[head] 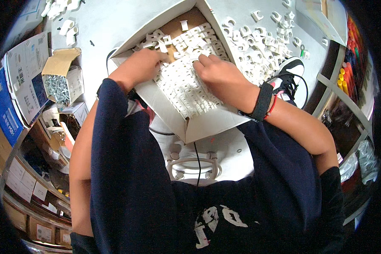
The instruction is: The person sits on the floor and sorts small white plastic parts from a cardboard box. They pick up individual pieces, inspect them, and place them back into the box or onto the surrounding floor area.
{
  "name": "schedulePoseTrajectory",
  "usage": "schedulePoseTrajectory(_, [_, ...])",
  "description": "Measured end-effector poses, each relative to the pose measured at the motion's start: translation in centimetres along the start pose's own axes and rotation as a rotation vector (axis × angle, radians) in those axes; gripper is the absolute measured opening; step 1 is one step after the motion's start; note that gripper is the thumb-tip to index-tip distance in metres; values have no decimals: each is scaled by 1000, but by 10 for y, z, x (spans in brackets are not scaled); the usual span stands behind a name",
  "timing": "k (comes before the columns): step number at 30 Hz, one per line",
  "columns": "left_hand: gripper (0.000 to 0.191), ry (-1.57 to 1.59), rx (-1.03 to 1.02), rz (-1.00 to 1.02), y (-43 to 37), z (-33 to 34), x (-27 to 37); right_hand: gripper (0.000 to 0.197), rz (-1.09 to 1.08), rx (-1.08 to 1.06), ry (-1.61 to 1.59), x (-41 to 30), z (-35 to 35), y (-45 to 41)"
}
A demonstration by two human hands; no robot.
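Note:
An open white cardboard box (165,109) sits tilted between my knees, one corner towards me. Rows of white plastic pipe clips (185,85) fill its near part, packed closely side by side. Farther back, more clips (155,36) lie loose on the brown bottom. My left hand (143,66) reaches over the left wall, its fingertips down at the edge of the rows. Over the right part of the rows is my right hand (220,76), fingers curled and fingertips touching the clips. Whether either hand grips a clip is hidden by the fingers.
Loose pipe clips (257,47) are heaped on the floor right of the box, beside my shoe (289,74). To the left stands a small carton of screws (58,87). White pipe fittings (70,31) lie at upper left. Shelves (346,98) edge the right side.

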State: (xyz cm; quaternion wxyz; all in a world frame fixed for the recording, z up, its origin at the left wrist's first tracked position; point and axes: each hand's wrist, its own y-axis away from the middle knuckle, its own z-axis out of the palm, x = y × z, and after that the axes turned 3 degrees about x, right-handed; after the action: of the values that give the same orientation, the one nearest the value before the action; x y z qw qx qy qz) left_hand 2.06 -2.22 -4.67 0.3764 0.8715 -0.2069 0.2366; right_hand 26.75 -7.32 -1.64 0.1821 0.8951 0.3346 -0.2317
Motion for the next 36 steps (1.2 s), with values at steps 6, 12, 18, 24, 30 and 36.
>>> schedulePoseTrajectory(6, [29, 0, -55, 19, -1, 4, -7, 18, -12, -7, -9, 1, -2, 0])
schedulePoseTrajectory(12, [31, -16, -20, 80, -1, 5, -11, 24, -10, 77, 4, -1, -3, -2])
schedulePoseTrajectory(18, [30, -9, -41, 13, -1, 2, -6, 26, 31, 59, 78, 1, 6, -5])
schedulePoseTrajectory(24, [30, -64, -78, -44, -2, -2, 2, 24, 125, 20, 23, 1, 10, -13])
schedulePoseTrajectory(30, [30, -92, -103, -70, -1, -2, 2, 26, 137, 39, 9, 0, 7, -20])
schedulePoseTrajectory(36, [31, -111, -85, -41, -2, 1, 0, 28, 164, 5, -13, 4, 10, -23])
